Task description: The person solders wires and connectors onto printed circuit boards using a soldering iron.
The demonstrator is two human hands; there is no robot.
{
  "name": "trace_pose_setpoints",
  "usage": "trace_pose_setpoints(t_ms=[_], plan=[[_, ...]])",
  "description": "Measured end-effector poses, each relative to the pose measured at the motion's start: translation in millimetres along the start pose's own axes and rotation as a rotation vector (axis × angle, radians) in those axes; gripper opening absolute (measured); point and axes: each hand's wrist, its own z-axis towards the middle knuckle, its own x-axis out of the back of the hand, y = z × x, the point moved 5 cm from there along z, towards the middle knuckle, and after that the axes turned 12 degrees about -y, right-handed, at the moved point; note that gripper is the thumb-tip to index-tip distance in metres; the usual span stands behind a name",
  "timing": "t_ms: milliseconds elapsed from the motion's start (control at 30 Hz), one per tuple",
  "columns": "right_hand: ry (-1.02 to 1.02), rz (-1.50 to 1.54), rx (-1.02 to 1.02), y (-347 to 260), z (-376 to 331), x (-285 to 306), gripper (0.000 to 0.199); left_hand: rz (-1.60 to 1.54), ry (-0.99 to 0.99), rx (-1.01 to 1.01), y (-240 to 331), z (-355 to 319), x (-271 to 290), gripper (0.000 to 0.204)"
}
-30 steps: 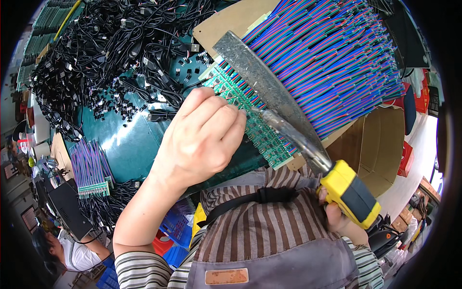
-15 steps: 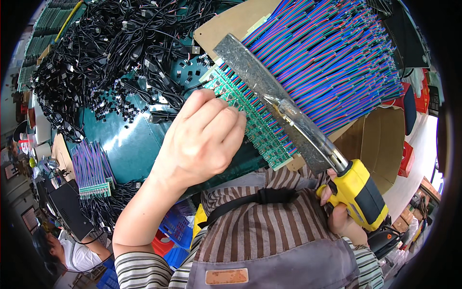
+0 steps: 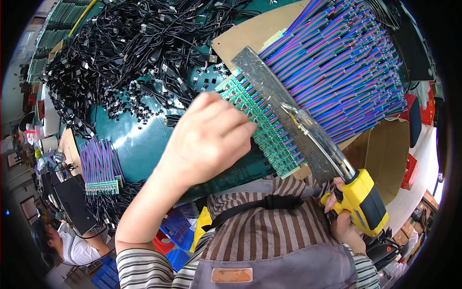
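The left hand (image 3: 207, 139) presses, fingers curled, on the green circuit strip (image 3: 262, 127) at centre. The right hand (image 3: 346, 216), at 4 o'clock, grips a yellow-handled soldering tool (image 3: 361, 202) whose wide blade (image 3: 284, 106) lies across the strip's coloured wires (image 3: 337, 67). The joints look midway; another strip (image 3: 98, 166) waits at 9 o'clock on the desk (image 3: 139, 144).

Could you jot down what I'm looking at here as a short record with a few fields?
Place: green worktable seen from above
Left hand: fist resting on a long green circuit board strip
Right hand: gripping the yellow handle of a tool
Tool: its wide grey metal blade lies along the strip
Wires: purple and blue wires fan out from the strip over a brown board
Nearby: heap of black cables; smaller wired strip at the left
Clothing: striped shirt, grey apron
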Motion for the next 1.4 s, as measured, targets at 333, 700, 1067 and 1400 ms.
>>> trace_pose_setpoints(t_ms=[333, 700, 1067, 1400], plan=[[-0.006, -0.059, 0.022, -1.4, 2.9, -1.7, 0.036, 0.508, -0.014, 0.104, -95.5, 10.8, 39.9, 0.015], [0.064, 0.005, 0.046, 5.9, 1.3, -0.8, 0.032, 0.037, 0.066, 0.233, -44.2, 9.0, 58.3, 0.021], [0.009, -0.103, 0.055, 7.9, -2.9, 2.1, 0.028, 0.092, -0.041, 0.018, 6.6, -6.4, -0.3, 0.032], [-0.036, -0.083, -0.004, 17.5, -11.3, 4.8, 0.028, 0.017, -0.079, -0.029, 2.1, -9.0, -4.6, 0.036]])
